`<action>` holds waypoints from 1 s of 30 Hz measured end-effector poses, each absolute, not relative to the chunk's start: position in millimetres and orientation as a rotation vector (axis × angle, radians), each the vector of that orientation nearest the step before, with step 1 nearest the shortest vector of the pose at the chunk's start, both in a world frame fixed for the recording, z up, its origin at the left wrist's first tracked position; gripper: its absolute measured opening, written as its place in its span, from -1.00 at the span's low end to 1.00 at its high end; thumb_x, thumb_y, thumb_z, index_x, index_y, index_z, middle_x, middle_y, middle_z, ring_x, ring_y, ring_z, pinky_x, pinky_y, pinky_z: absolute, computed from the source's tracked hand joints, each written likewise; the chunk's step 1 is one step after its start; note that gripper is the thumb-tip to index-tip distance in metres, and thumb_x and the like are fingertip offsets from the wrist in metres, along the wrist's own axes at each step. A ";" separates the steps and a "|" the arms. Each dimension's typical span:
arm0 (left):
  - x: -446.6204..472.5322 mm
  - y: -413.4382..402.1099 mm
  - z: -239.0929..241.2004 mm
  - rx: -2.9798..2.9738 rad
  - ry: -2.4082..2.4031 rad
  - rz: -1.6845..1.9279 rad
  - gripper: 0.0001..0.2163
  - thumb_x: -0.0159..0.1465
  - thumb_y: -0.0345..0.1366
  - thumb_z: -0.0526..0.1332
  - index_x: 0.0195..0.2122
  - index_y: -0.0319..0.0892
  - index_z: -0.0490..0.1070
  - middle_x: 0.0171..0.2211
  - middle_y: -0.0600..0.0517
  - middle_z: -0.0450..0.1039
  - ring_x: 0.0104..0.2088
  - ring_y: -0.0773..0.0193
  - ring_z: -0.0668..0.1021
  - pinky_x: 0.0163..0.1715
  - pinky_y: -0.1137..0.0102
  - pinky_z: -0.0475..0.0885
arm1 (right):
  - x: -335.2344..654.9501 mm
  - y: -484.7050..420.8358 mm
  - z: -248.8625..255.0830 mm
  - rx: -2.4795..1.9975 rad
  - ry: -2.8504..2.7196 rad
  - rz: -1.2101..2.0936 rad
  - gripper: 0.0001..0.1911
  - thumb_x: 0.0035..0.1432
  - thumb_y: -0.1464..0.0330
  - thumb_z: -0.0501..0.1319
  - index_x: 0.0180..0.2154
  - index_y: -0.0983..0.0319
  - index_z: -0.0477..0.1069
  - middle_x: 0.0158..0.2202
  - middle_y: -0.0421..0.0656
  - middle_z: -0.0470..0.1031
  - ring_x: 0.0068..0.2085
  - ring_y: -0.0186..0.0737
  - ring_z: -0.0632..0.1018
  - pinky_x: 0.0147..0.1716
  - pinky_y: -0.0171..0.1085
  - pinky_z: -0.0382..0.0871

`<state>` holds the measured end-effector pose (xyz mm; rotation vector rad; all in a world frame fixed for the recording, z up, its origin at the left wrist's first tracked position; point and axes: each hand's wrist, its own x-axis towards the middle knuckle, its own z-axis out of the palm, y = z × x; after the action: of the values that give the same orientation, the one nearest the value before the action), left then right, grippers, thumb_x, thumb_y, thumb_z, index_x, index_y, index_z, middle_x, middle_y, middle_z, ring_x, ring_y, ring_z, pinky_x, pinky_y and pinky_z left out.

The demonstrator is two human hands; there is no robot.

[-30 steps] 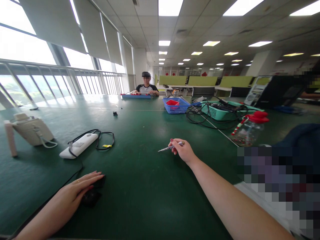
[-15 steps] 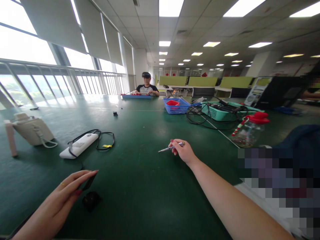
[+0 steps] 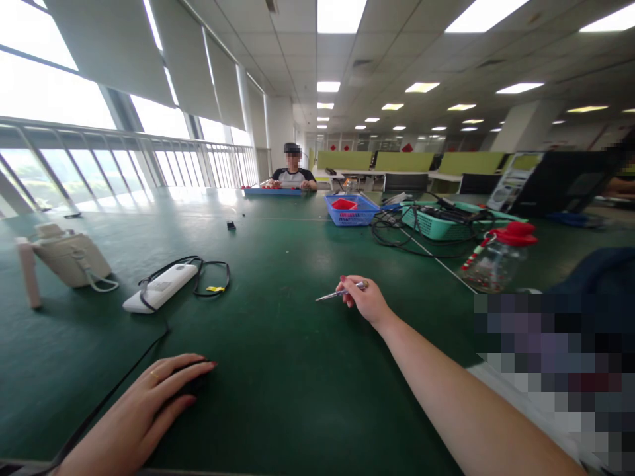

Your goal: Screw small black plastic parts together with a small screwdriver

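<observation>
My right hand rests on the green table and grips a thin metal tool that points left. My left hand lies palm down near the table's front edge, covering a small black object of which only an edge shows. A black cable runs from under that hand toward the white power strip.
A beige device stands at the left. A blue basket, a teal basket with cables and a clear jar with a red lid stand at the right. Another person sits at the far end.
My left hand lifted off the black object with a flat black piece in its fingers, then came back down over the object. My right hand stayed still.
</observation>
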<state>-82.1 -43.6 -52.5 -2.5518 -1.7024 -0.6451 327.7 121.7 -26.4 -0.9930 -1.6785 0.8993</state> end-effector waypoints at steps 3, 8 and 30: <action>-78.4 -39.4 -51.3 -2.476 -1.809 -0.705 -0.58 0.26 -0.08 0.19 0.15 0.08 0.37 0.13 0.01 0.43 0.04 0.11 0.54 0.05 0.28 0.46 | 327.1 120.9 -24.6 -1.004 -1.689 0.901 -0.58 0.24 0.05 0.12 -0.43 0.24 0.48 -0.58 -0.24 0.40 -0.57 -0.33 0.41 -0.52 -0.31 0.30; -85.9 -38.4 -51.1 -2.463 -1.897 -0.803 -0.51 0.24 -0.04 0.21 0.19 0.05 0.32 0.12 0.01 0.45 0.07 0.11 0.53 0.07 0.29 0.44 | 326.2 118.9 -22.3 -1.015 -1.692 0.912 -0.58 0.24 0.05 0.13 -0.43 0.24 0.47 -0.58 -0.23 0.40 -0.56 -0.34 0.41 -0.50 -0.31 0.32; -84.6 -40.4 -43.9 -2.540 -1.852 -0.736 -0.56 0.22 -0.07 0.22 0.15 0.12 0.36 0.11 0.08 0.46 0.06 0.10 0.54 0.08 0.26 0.43 | 324.9 119.3 -22.6 -1.013 -1.663 0.903 -0.59 0.21 0.06 0.14 -0.45 0.25 0.48 -0.60 -0.23 0.40 -0.58 -0.34 0.40 -0.54 -0.32 0.29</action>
<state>-84.6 -40.4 -43.9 -2.5399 -1.8525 -0.7364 324.9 119.3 -22.6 -1.0125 -1.6635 0.9031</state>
